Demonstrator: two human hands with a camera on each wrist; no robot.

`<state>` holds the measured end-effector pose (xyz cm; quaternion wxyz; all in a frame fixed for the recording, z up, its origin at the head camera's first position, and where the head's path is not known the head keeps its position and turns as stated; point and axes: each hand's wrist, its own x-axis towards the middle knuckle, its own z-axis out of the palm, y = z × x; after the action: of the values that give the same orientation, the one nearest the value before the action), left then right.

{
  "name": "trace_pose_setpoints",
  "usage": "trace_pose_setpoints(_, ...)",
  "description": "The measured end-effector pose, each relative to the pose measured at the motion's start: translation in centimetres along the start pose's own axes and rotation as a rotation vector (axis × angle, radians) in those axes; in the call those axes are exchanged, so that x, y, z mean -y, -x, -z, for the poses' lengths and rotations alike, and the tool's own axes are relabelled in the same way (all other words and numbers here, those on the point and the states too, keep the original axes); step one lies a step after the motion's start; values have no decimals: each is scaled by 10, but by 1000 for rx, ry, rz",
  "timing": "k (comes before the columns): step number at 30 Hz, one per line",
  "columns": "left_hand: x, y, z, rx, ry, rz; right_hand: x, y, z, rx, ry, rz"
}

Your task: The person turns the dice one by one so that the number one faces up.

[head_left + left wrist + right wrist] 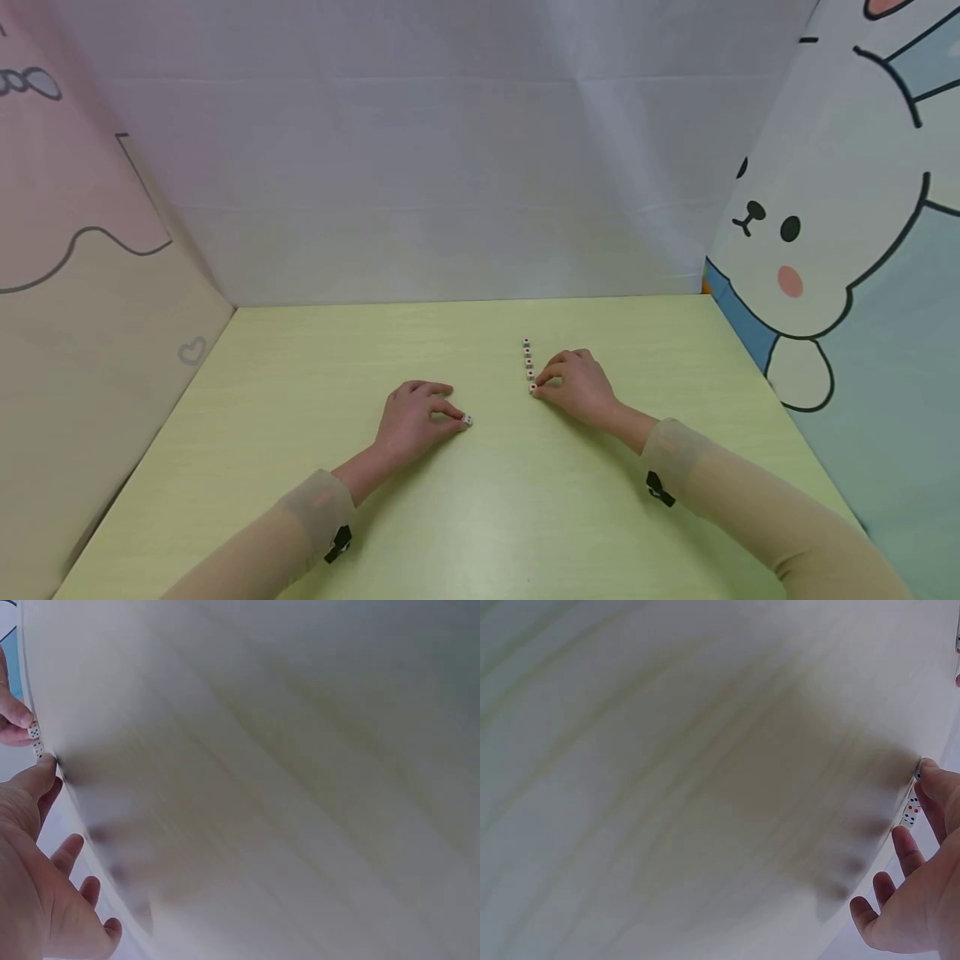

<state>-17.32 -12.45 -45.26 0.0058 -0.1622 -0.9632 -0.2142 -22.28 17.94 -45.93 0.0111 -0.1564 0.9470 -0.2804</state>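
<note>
Between the thumb and index finger of my left hand (420, 422) I pinch a small white die (467, 420), close to the table top; its other fingers are spread. My right hand (581, 387) pinches another die (533, 388) at the near end of a row of dice (528, 358). That row runs away from me in a nearly straight line, each showing a dark or red dot on top. In the right wrist view, the pinched die (919, 772) is partly covered by the thumb, with spotted dice (910, 811) of the row beyond it.
A pale yellow table (300, 358) lies under both hands. White cloth (450, 167) rises behind its far edge. Printed panels stand at both sides, the right one with a cartoon rabbit (825, 208).
</note>
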Motion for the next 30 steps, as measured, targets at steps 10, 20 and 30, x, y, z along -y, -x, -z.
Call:
trace_pose_setpoints(10, -1, 3, 1, -26, -91, -37, -1, 1, 0, -7, -2, 10)
trace_pose_setpoints(20, 0, 6, 5, -23, -123, -29, 0, 1, 1, -6, -8, 3)
trace_pose_setpoints(30, -12, 2, 23, 16, -109, 4, -2, 0, 2, -9, -18, 3)
